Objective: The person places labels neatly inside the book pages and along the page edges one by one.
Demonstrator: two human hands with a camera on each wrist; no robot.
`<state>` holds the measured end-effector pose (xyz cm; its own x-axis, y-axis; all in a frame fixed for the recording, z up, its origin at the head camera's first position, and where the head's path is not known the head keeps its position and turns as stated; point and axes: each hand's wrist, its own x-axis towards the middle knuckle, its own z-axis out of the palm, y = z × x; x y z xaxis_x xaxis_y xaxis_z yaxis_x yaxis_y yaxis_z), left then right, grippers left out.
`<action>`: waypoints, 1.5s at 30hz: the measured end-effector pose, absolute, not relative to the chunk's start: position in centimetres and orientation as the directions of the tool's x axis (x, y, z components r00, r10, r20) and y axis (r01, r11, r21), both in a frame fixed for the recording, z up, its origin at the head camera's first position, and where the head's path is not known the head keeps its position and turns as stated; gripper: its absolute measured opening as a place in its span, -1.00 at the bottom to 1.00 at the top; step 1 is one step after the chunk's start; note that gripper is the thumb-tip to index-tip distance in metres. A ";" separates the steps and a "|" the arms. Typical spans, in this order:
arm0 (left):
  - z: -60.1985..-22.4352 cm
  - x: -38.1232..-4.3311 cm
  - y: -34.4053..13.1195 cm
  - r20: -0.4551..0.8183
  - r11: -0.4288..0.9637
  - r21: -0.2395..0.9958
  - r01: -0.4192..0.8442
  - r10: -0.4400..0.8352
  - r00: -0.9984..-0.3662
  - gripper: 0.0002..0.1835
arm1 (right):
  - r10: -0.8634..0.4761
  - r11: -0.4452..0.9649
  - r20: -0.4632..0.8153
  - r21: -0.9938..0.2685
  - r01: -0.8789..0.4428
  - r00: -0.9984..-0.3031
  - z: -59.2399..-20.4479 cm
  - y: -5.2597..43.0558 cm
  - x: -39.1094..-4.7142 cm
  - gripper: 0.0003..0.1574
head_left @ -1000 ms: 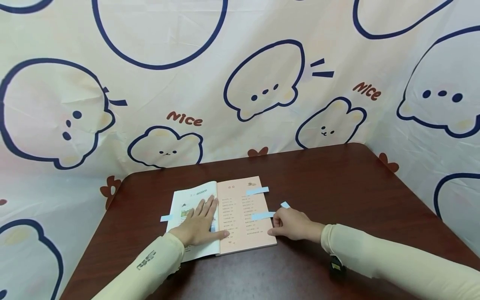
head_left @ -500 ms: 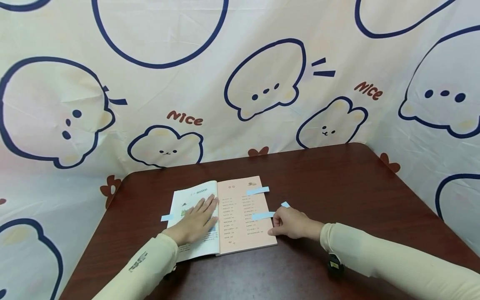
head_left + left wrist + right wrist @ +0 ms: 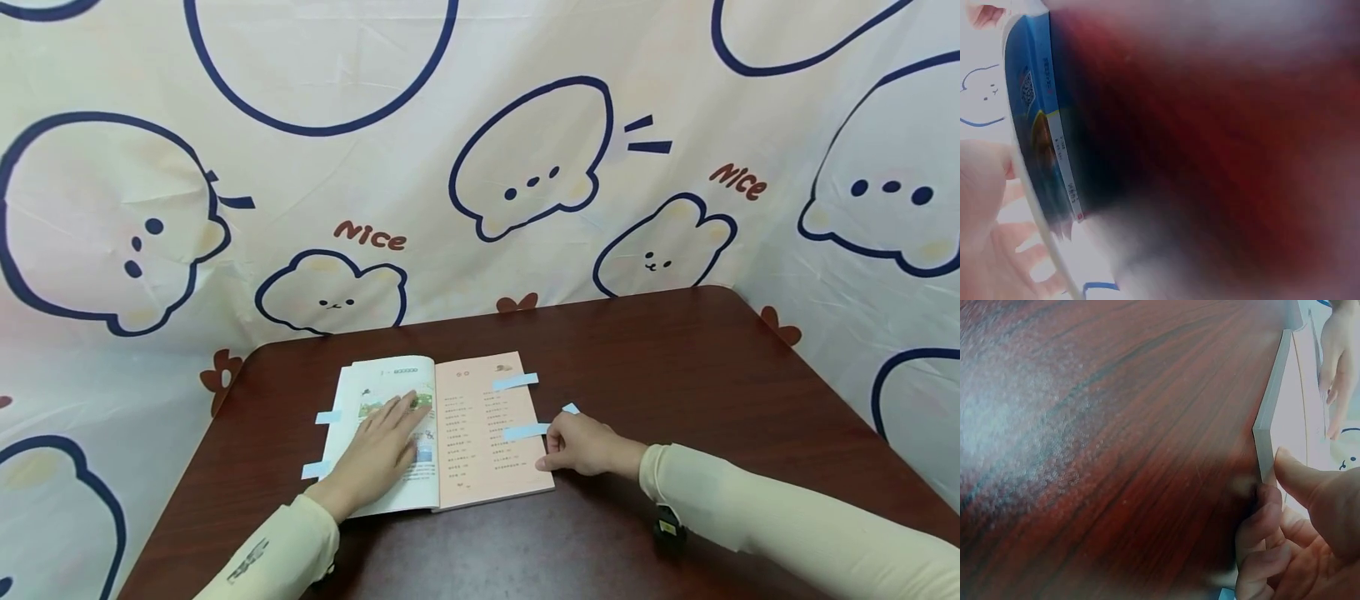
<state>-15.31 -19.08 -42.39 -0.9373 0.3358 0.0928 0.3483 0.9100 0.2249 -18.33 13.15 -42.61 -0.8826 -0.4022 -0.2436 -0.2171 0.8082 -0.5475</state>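
Note:
An open book [image 3: 480, 433] lies on the table, with a pale pink printed page on the right and a white illustrated left page [image 3: 382, 375]. My left hand [image 3: 378, 454] rests on the left page, palm down and fingers extended toward the upper right. At the book's right edge my right hand [image 3: 588, 447] holds the page block. The right wrist view shows its thumb [image 3: 1297, 478] on the page face and its curled fingers [image 3: 1263, 522] against the edge. Light blue sticky tabs stick out on both sides, such as an upper right tab [image 3: 515, 382] and a lower left tab [image 3: 315, 471].
The dark reddish-brown table [image 3: 660, 358] extends around the book. A pale cloth [image 3: 420, 183] with cartoon outlines hangs behind it and at the sides. Another blue tab [image 3: 571, 409] shows just beyond the right hand's knuckles.
My left hand has slid left and toward the near side, off the pink page onto the white one. A second blue tab now shows at the left edge. The right hand stays put.

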 end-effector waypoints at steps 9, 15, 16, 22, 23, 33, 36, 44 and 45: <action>-42.3 -13.6 -20.5 0.349 0.960 0.146 0.238 0.175 -0.920 -0.56 | -0.396 0.810 -0.243 -0.547 -0.212 -0.886 -42.7 13.2 -18.3 -0.50; -41.6 -12.6 -21.3 0.389 0.979 0.120 0.163 0.105 -0.915 -0.45 | -0.389 0.815 -0.236 -0.540 -0.213 -0.891 -42.8 13.1 -18.3 -0.51; -41.5 -12.5 -21.5 0.399 0.981 0.120 0.151 0.092 -0.912 -0.39 | -0.388 0.815 -0.234 -0.539 -0.213 -0.891 -42.8 13.1 -18.3 -0.51; -40.7 -12.7 -22.9 0.428 0.969 0.244 0.049 -0.063 -0.902 0.08 | -0.389 0.812 -0.226 -0.542 -0.216 -0.893 -42.8 13.2 -18.2 -0.51; -40.6 -12.7 -23.1 0.411 0.958 0.287 0.023 -0.102 -0.906 0.14 | -0.388 0.812 -0.226 -0.543 -0.215 -0.893 -42.8 13.2 -18.2 -0.51; -40.5 -12.1 -24.1 0.088 0.766 0.600 -0.233 -0.352 -0.932 0.44 | -0.427 0.781 -0.210 -0.576 -0.242 -0.879 -42.7 13.4 -18.2 -0.50; -40.6 -11.8 -24.5 -0.018 0.691 0.672 -0.267 -0.345 -0.938 0.49 | -0.427 0.779 -0.211 -0.579 -0.239 -0.879 -42.5 13.5 -18.2 -0.50; -40.9 -11.4 -25.1 -0.157 0.533 0.782 -0.323 -0.333 -0.930 0.48 | -0.427 0.782 -0.219 -0.577 -0.236 -0.877 -42.6 13.5 -18.1 -0.51; -40.9 -11.4 -25.1 -0.161 0.522 0.788 -0.326 -0.337 -0.928 0.47 | -0.427 0.781 -0.221 -0.579 -0.234 -0.877 -42.6 13.4 -18.1 -0.51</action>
<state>-11.35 -25.09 -40.91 -0.9277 -0.3368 -0.1608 -0.3261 0.5219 0.7883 -18.14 13.44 -42.62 -0.8770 -0.4267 -0.2209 -0.2341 0.7809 -0.5791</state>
